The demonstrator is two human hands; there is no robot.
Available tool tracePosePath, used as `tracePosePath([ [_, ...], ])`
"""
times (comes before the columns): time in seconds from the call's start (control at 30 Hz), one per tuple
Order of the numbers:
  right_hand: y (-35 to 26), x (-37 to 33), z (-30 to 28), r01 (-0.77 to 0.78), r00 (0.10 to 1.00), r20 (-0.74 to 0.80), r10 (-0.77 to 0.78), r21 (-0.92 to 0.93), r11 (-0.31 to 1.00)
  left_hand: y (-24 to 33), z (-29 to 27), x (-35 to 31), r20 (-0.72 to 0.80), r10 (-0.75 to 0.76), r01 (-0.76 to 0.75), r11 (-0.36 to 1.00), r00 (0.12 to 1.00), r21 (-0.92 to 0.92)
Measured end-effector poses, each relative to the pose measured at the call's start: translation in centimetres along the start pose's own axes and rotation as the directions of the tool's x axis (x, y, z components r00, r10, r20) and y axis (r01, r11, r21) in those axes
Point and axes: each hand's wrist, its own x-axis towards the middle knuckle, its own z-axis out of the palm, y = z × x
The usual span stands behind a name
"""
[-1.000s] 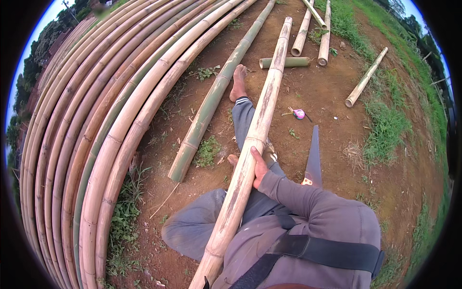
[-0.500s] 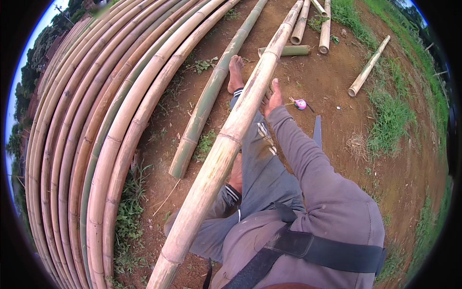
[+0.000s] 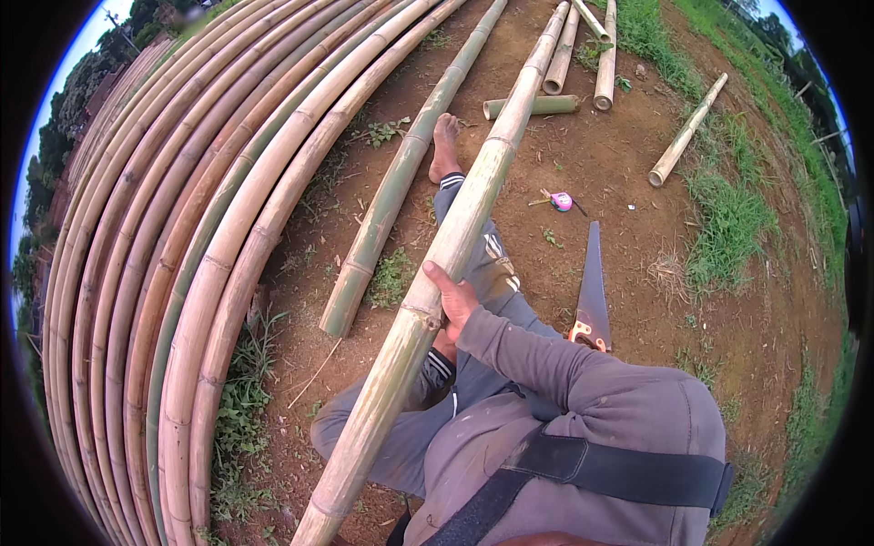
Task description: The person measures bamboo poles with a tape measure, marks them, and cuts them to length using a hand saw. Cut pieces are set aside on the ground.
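Observation:
A long pale bamboo pole (image 3: pixel 455 241) lies slantwise across my lap and legs, from the lower left up to the top middle. My right hand (image 3: pixel 452 300) is closed round it near a joint, with the thumb on top and the other fingers mostly hidden behind and beneath. My left hand is out of view. Beyond the right forearm, a handsaw (image 3: pixel 594 282) with an orange-brown handle lies on the ground. Farther off is a pink tape measure (image 3: pixel 561 201) with a bit of its tape out.
A green bamboo pole (image 3: pixel 391 200) lies on the soil left of my bare foot (image 3: pixel 445 150). Many long bamboo poles (image 3: pixel 205 264) are stacked along the left. Short bamboo pieces (image 3: pixel 604 73) lie at the far end, another cut length (image 3: pixel 689 132) at the right near grass (image 3: pixel 728 218).
My right hand has come back toward my body along the pole and now grips it; before, it was open beside it. The pole has turned, showing a greener side. The saw's handle is uncovered.

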Motion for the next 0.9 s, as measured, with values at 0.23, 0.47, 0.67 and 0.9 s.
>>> tracePosePath([
  [0.23, -1.2, -1.1, -2.2, -0.046, 0.991, -0.135, 0.014, -0.238, 0.97, 2.4, -5.8, 6.6, -0.184, 0.141, -0.083, 0.953, 0.973, 0.292],
  [0.47, -2.3, 2.7, -5.5, 0.008, 0.998, -0.06, -0.024, -0.242, 0.97, 4.7, -9.5, 9.7, -0.303, 0.24, -0.092, 0.897, 0.922, 0.431],
  [0.67, -12.1, 12.1, -2.9, 0.148, 0.974, -0.147, -0.171, -0.157, 0.976, 6.4, -9.5, 11.4, -0.272, 0.219, -0.109, 0.923, 0.937, 0.369],
  [0.9, -1.2, 1.7, 1.1, 0.13, 0.976, 0.194, -0.103, -0.134, 0.982, 0.3, 1.8, 6.6, 0.13, 0.096, -0.134, 0.935, 0.987, 0.329],
])
